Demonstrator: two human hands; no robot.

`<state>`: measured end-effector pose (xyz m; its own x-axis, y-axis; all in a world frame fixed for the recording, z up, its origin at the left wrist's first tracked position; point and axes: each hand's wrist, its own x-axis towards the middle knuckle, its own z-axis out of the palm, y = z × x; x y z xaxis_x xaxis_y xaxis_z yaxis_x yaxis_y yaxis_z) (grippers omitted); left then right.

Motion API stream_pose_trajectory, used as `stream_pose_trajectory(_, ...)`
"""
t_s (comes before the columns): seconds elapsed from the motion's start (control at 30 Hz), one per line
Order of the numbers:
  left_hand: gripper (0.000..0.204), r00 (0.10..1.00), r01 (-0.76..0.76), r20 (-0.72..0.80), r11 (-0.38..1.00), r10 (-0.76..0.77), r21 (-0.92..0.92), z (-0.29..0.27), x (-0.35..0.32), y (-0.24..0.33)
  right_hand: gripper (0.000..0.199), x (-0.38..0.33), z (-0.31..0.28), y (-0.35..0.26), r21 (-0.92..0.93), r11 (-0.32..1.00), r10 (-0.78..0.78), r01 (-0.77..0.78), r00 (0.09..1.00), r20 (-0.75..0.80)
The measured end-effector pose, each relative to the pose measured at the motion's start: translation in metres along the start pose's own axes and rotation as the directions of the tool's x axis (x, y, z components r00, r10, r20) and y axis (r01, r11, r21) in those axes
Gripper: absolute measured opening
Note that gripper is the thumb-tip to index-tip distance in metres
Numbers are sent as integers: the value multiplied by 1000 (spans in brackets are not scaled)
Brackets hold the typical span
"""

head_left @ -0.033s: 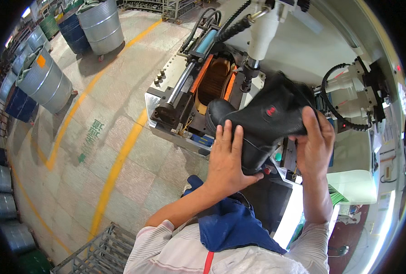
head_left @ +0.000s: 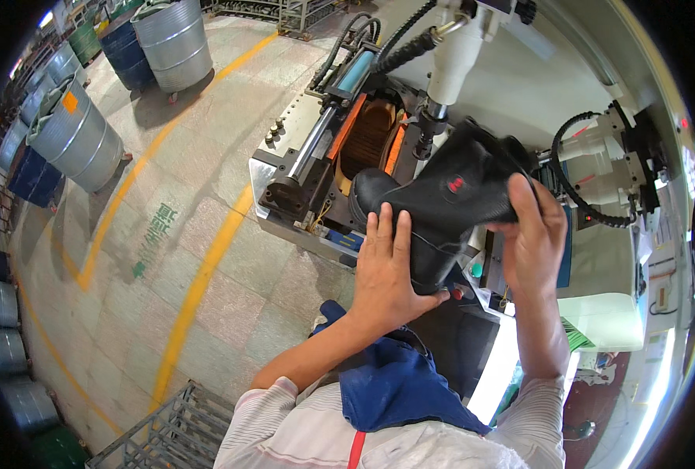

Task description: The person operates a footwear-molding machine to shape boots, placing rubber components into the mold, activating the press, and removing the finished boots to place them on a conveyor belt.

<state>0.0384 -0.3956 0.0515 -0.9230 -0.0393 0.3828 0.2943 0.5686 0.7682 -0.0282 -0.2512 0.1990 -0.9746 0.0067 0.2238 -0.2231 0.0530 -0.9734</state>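
Note:
A black boot (head_left: 441, 203) with a small red mark on its shaft lies on its side in my hands, toe to the left. My left hand (head_left: 384, 270) grips the foot part, with fingers across the upper and the thumb beneath the heel. At the upper end of the shaft, my right hand (head_left: 536, 234) holds the rim, the thumb in front and the other fingers partly hidden. Beyond the toe sits a machine with a sole-shaped mould (head_left: 368, 141) between orange-edged sides. A metal spindle (head_left: 428, 129) hangs down just behind the boot.
Green and red buttons (head_left: 476, 270) are on the machine front below the boot. Black hoses and an actuator (head_left: 625, 168) stand at the right. Metal drums (head_left: 78, 141) line the left, past yellow floor lines. A grey metal rack (head_left: 179, 430) is at the lower left.
The boot has shifted slightly left and away from me. My right hand moved a little left with it; my left hand barely moved.

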Motion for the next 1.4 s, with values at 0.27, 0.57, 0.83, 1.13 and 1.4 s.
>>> stream_pose_trajectory(0.27, 123, 995, -74, -70, 995, 70, -68, 9, 79, -94, 39, 81, 73, 43, -225, 970, -71, 89, 994, 86)
stream_pose_trajectory(0.57, 92, 984, 166, 50, 977, -174, 131, 49, 190, -184, 21, 173, 108, 170, -479, 722, -377, 499, 865, 332)
stream_pose_trajectory(0.83, 11, 973, 229, -52, 971, -226, 63, 10, 179, -148, 27, 115, 86, 231, -592, 680, -185, 432, 883, 431)
stream_pose_trajectory(1.13, 17, 962, 6, 263, 969, -73, 247, 9, 268, -183, 18, 97, 88, 222, -549, 743, -205, 383, 911, 359)
stream_pose_trajectory(1.4, 15, 985, -135, 138, 953, 100, 271, 8, 265, -160, 27, 96, 75, 209, -583, 754, -129, 302, 939, 319)
